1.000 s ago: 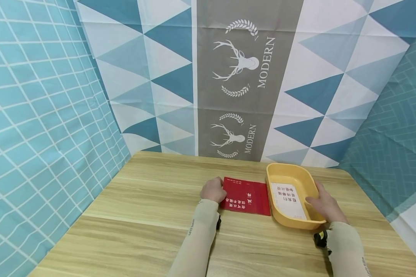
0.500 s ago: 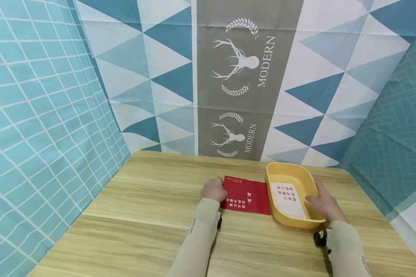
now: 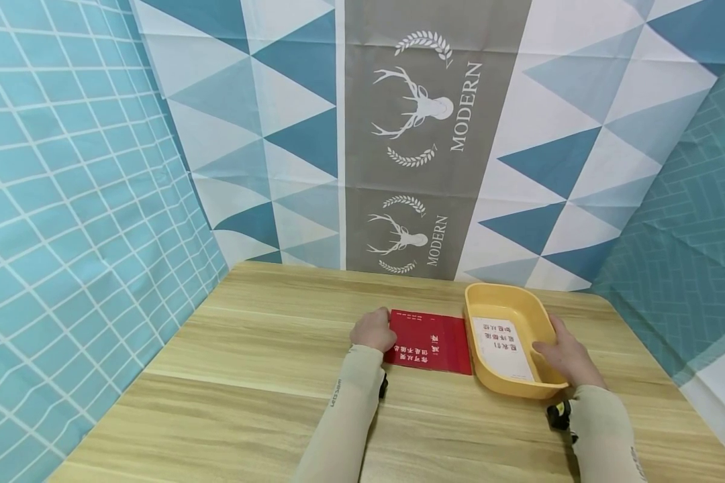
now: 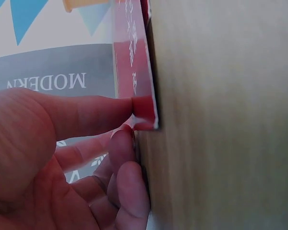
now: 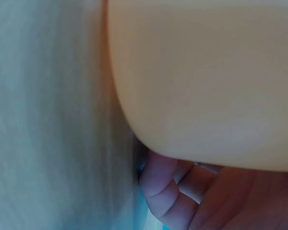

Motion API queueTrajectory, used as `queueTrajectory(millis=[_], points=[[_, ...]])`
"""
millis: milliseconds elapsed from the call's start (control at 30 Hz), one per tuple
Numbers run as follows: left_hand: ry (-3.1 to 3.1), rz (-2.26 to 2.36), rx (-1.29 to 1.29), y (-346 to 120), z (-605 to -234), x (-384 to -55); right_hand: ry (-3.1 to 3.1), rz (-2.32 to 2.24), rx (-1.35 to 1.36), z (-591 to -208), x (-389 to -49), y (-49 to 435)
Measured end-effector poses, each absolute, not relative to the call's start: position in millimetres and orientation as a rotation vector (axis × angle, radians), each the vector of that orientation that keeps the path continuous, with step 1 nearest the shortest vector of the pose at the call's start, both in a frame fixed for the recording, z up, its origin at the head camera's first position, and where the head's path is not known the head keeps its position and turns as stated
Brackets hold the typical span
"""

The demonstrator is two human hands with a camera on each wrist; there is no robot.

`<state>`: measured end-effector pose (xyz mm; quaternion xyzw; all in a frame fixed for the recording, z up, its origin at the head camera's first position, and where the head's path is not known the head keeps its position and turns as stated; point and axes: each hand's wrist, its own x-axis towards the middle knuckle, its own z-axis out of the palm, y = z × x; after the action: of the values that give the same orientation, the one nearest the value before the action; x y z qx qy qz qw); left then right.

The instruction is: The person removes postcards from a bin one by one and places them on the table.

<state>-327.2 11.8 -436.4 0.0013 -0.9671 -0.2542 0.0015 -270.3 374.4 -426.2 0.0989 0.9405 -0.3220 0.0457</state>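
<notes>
My left hand (image 3: 372, 330) pinches the left edge of a red card (image 3: 412, 339) printed with white characters. In the left wrist view its thumb presses on the card's corner (image 4: 143, 109), with the other fingers curled below it. A plainer red piece (image 3: 458, 345) shows at the card's right, beside the basin. My right hand (image 3: 564, 353) grips the right side of a yellow plastic basin (image 3: 501, 386), thumb inside the rim and fingers outside. Inside the basin lies a white card (image 3: 503, 349) with red characters. The right wrist view shows curled fingers (image 5: 161, 184) against the basin's outer wall.
Both hands work on a wood-grain table (image 3: 266, 376). Behind it hangs a patterned cloth (image 3: 411, 168) with deer heads and triangles. A blue tile-print sheet (image 3: 66, 201) covers the left side, and a teal sheet (image 3: 683, 268) hangs at the right.
The left part of the red card sits very slightly lower than half a second ago. Both hands and the basin keep their places.
</notes>
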Motion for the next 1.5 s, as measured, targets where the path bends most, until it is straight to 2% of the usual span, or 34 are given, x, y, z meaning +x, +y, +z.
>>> queueTrajectory(millis=[1500], points=[[-3.026,-0.813,-0.072,11.0,-435.1,-325.6,2.875,-0.993,0.271,-426.1,-270.3,377.5]])
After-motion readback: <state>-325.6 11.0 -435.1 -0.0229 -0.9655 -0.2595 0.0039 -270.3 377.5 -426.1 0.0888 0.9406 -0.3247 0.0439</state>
